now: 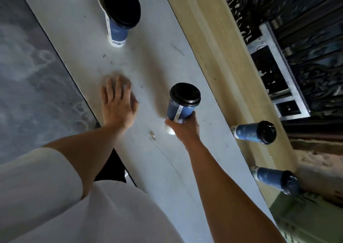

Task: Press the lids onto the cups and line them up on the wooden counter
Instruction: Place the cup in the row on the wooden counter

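My right hand [182,126] grips the lower part of a blue paper cup [179,109] with a black lid [185,94] on it, held over the grey worktop [157,60]. My left hand [117,103] hovers with its fingers spread and relaxed, holding nothing, left of that cup. A second blue cup with a black lid [118,16] stands on the worktop farther away. Two more lidded blue cups [254,132] [274,181] stand on the pale wooden counter [219,57] to the right.
The wooden counter runs along the worktop's right side. Beyond it are a dark ornate railing [306,38] and a framed sign [274,71]. A dark patterned floor [27,75] lies past the worktop's left edge.
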The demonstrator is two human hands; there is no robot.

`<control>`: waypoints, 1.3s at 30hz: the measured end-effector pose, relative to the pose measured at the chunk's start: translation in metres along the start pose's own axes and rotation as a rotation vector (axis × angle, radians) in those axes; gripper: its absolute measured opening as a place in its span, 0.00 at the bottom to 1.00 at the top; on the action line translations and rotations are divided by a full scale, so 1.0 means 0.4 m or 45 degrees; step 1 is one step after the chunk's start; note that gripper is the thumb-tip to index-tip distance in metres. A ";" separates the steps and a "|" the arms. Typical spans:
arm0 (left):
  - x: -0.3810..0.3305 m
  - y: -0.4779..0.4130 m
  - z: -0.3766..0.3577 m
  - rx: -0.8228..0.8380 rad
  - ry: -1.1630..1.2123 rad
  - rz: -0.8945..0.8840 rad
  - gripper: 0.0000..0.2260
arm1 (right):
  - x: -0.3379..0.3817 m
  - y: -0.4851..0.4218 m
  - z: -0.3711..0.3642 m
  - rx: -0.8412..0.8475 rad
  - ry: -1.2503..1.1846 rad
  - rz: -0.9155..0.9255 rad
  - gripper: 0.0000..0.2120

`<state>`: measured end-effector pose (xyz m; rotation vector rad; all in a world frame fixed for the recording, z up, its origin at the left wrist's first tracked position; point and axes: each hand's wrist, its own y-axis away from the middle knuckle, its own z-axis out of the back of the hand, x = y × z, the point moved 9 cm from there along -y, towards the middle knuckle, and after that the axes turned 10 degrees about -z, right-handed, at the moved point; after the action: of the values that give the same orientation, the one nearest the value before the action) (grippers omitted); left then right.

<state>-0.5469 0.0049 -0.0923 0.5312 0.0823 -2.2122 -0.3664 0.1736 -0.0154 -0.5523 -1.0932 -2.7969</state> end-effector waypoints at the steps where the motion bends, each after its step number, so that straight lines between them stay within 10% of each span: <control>1: -0.006 0.013 -0.007 0.005 -0.001 0.031 0.30 | 0.003 0.000 0.026 0.007 0.131 0.020 0.28; 13: 0.006 0.018 -0.010 -0.017 0.014 0.107 0.31 | 0.362 0.077 0.310 -0.379 1.627 0.620 0.36; 19: -0.002 0.014 -0.004 -0.024 -0.010 0.128 0.33 | 0.475 0.109 0.425 -0.530 2.229 0.431 0.29; 39: -0.013 0.006 -0.007 -0.060 -0.037 0.132 0.33 | 0.529 0.102 0.409 -0.536 2.482 0.419 0.29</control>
<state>-0.5413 0.0078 -0.0926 0.4664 0.0896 -2.1113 -0.5057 0.2635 0.1984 1.4971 0.0812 -1.7399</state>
